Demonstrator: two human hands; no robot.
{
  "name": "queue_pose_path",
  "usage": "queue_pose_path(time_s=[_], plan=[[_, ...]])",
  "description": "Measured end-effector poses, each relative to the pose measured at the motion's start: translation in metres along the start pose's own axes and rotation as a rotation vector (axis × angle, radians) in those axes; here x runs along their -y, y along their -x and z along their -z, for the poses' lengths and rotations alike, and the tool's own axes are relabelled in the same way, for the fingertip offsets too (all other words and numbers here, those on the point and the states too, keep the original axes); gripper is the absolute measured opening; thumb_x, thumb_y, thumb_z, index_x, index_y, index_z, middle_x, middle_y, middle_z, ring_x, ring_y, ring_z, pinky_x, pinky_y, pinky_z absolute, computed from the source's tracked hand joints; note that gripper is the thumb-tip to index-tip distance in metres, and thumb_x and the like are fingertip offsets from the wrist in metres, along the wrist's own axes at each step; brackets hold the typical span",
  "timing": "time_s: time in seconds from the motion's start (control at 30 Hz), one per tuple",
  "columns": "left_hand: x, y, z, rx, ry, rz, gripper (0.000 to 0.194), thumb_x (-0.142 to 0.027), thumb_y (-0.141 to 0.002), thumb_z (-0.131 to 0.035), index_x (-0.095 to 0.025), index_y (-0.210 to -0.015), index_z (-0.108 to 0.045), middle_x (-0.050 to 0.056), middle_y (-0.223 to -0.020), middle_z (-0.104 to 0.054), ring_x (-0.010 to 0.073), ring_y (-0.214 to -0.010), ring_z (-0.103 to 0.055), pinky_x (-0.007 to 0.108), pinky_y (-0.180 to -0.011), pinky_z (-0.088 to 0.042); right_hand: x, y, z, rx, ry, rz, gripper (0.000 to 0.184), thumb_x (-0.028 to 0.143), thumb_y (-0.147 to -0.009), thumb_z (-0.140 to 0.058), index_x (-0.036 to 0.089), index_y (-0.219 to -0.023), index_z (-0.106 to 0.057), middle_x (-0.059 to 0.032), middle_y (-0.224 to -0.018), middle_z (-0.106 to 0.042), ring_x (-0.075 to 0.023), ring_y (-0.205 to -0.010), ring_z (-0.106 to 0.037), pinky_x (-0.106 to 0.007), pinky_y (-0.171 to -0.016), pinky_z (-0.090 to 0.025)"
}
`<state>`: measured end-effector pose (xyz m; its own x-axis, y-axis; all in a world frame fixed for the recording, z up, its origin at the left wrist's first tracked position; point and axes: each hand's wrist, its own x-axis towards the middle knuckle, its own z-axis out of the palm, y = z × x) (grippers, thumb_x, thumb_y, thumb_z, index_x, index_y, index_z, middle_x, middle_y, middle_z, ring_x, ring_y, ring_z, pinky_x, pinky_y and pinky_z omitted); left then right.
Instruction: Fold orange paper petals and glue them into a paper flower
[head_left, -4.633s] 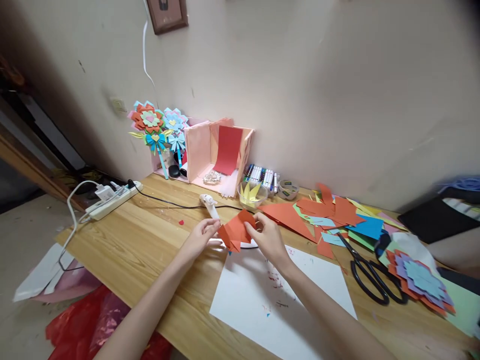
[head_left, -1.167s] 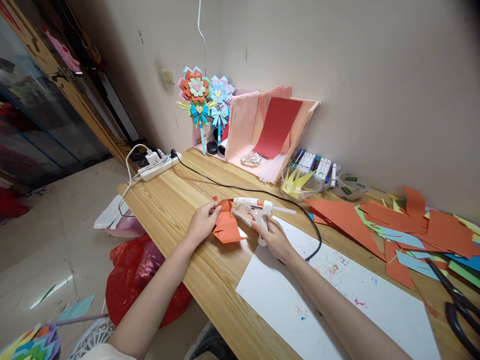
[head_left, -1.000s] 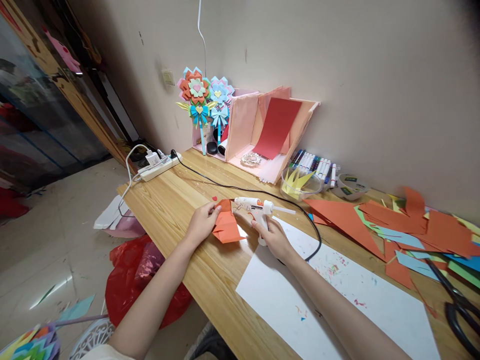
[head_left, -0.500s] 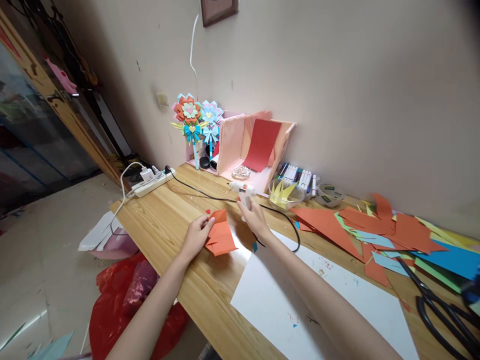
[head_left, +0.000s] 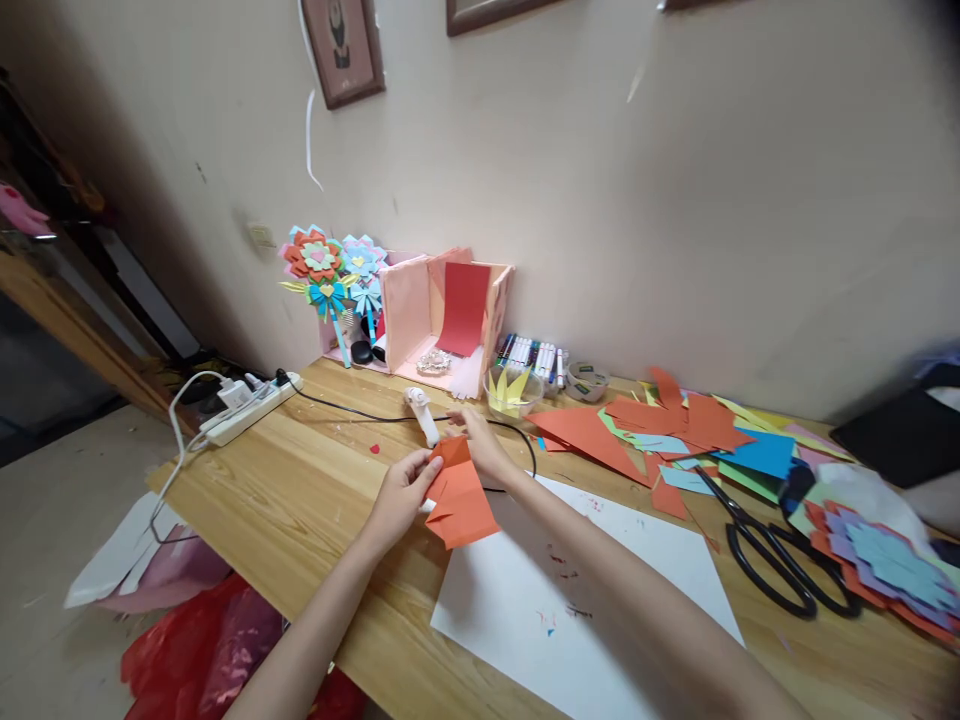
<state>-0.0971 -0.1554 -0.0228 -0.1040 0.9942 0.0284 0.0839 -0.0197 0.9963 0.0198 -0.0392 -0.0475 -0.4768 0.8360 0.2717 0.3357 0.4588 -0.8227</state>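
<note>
My left hand (head_left: pixel 409 490) pinches a folded orange paper piece (head_left: pixel 463 505) by its left edge, thumb on top. Close beyond the paper, my right hand (head_left: pixel 476 440) has its fingers loosely apart, with nothing visible in them. To its left is a white glue gun (head_left: pixel 420 412), tilted, its lower part hidden behind the orange paper and my left hand. I cannot tell what supports it. A small white bit shows under the left hand. The black cord (head_left: pixel 360 410) loops past the right hand.
A power strip (head_left: pixel 251 408) sits at the table's left edge. Paper flowers (head_left: pixel 313 258) and a pink box (head_left: pixel 409 315) stand by the wall. Orange scraps (head_left: pixel 592 440), black scissors (head_left: pixel 772 555) and layered paper petals (head_left: pixel 889 570) lie to the right. A white sheet (head_left: pixel 510 600) covers the front.
My right hand has come off the glue gun, which now stands left of it. The orange paper has moved nearer the right hand. The view has swung right.
</note>
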Motion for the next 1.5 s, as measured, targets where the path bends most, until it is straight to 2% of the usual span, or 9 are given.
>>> queue_pose_path(time_s=[0.1, 0.2, 0.33, 0.47, 0.6, 0.93, 1.17, 1.33, 1.5], plan=[[-0.012, -0.02, -0.023, -0.049, -0.029, -0.013, 0.035, -0.049, -0.075, -0.054, -0.015, -0.081, -0.058, -0.002, -0.062, -0.052, 0.009, -0.052, -0.044, 0.019, -0.045, -0.034, -0.007, 0.047, 0.037, -0.111, -0.341, -0.109, 0.018, 0.026, -0.079, -0.044, 0.017, -0.09, -0.054, -0.0042, -0.088, -0.06, -0.0155, -0.077, -0.056, -0.029, -0.069, -0.043], [-0.013, -0.04, -0.047, -0.08, -0.047, -0.064, 0.034, -0.048, -0.076, -0.052, -0.014, -0.08, -0.058, -0.002, -0.063, -0.052, 0.0088, -0.052, -0.044, 0.02, -0.048, -0.037, -0.009, 0.092, 0.061, 0.071, -0.581, -0.193, 0.02, 0.034, -0.081, -0.046, 0.016, -0.077, -0.055, -0.0009, -0.069, -0.057, -0.0124, -0.06, -0.051, -0.026, -0.059, -0.041], [0.0, -0.054, -0.074, -0.09, -0.128, -0.134, 0.03, -0.042, -0.08, -0.049, -0.014, -0.08, -0.061, -0.002, -0.062, -0.054, 0.0091, -0.051, -0.044, 0.02, -0.049, -0.037, -0.01, 0.122, 0.071, 0.144, -0.83, -0.292, 0.032, 0.046, -0.078, -0.054, 0.018, -0.095, -0.055, -0.0029, -0.076, -0.059, -0.0122, -0.059, -0.054, -0.027, -0.057, -0.043], [0.013, -0.049, -0.083, -0.041, -0.196, -0.13, 0.033, -0.036, -0.082, -0.048, -0.016, -0.104, -0.063, 0.004, -0.088, -0.067, 0.0153, -0.072, -0.057, 0.024, -0.065, -0.044, -0.018, 0.127, 0.068, 0.038, -0.852, -0.341, 0.034, 0.049, -0.078, -0.055, 0.018, -0.092, -0.055, -0.0031, -0.077, -0.06, -0.011, -0.059, -0.055, -0.026, -0.059, -0.045], [0.014, -0.039, -0.083, 0.01, -0.271, -0.156, 0.036, -0.028, -0.084, -0.046, -0.022, -0.116, -0.059, 0.006, -0.113, -0.062, 0.0192, -0.102, -0.055, 0.029, -0.087, -0.04, -0.022, 0.127, 0.067, -0.004, -0.861, -0.367, 0.032, 0.046, -0.081, -0.054, 0.016, -0.094, -0.055, -0.004, -0.079, -0.06, -0.0117, -0.063, -0.056, -0.027, -0.061, -0.047], [0.008, -0.03, -0.084, 0.107, -0.579, -0.21, 0.039, -0.029, -0.088, -0.038, -0.022, -0.125, -0.051, 0.004, -0.086, -0.054, 0.0172, -0.082, -0.051, 0.028, -0.076, -0.039, -0.021, 0.127, 0.064, -0.109, -0.919, -0.378, 0.029, 0.041, -0.082, -0.055, 0.016, -0.096, -0.055, -0.0045, -0.081, -0.062, -0.0119, -0.064, -0.058, -0.029, -0.062, -0.051], [0.004, -0.025, -0.088, 0.06, -0.494, -0.251, 0.041, -0.036, -0.09, -0.034, -0.018, -0.079, -0.069, 0.005, -0.084, -0.057, 0.0174, -0.084, -0.053, 0.028, -0.077, -0.039, -0.019, 0.127, 0.066, -0.15, -0.919, -0.408, 0.028, 0.042, -0.078, -0.059, 0.015, -0.084, -0.058, -0.0038, -0.078, -0.061, -0.011, -0.061, -0.056, -0.029, -0.06, -0.052], [0.011, -0.028, -0.088, 0.02, -0.351, -0.186, 0.033, -0.039, -0.084, -0.047, -0.019, -0.103, -0.066, 0.004, -0.083, -0.058, 0.0148, -0.076, -0.055, 0.026, -0.07, -0.043, -0.02, 0.127, 0.065, -0.151, -0.911, -0.387, 0.026, 0.04, -0.079, -0.059, 0.014, -0.084, -0.059, -0.0044, -0.078, -0.062, -0.0109, -0.06, -0.056, -0.028, -0.058, -0.051], [0.017, -0.034, -0.089, -0.013, -0.159, -0.001, 0.054, -0.043, -0.071, -0.063, -0.014, -0.115, -0.058, 0.004, -0.081, -0.062, 0.0127, -0.064, -0.055, 0.023, -0.056, -0.045, -0.021, 0.128, 0.066, -0.111, -0.887, -0.35, 0.025, 0.038, -0.081, -0.056, 0.013, -0.087, -0.059, -0.0049, -0.078, -0.063, -0.0108, -0.059, -0.056, -0.026, -0.058, -0.049]])
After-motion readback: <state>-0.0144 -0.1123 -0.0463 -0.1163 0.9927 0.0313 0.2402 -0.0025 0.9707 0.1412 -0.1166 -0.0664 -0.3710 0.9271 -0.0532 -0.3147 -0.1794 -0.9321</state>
